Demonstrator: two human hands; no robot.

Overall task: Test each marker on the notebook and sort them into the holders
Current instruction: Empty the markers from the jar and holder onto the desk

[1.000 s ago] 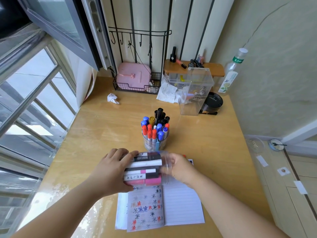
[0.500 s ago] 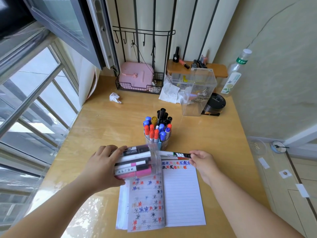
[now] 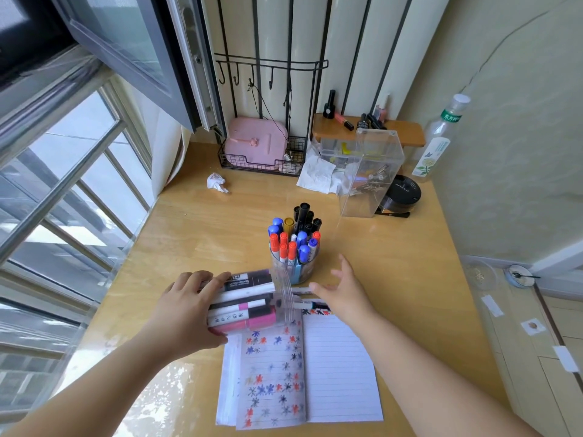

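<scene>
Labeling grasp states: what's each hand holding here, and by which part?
Left hand grips the clear holder, tipped on its side with markers inside, around its closed base end. Right hand is open, fingers spread, holding nothing.

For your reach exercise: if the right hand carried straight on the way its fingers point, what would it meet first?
Probably the upright clear holder of markers: the right hand is open, fingers aimed up-left toward it. Depth is unclear; it might pass just beside.
</scene>
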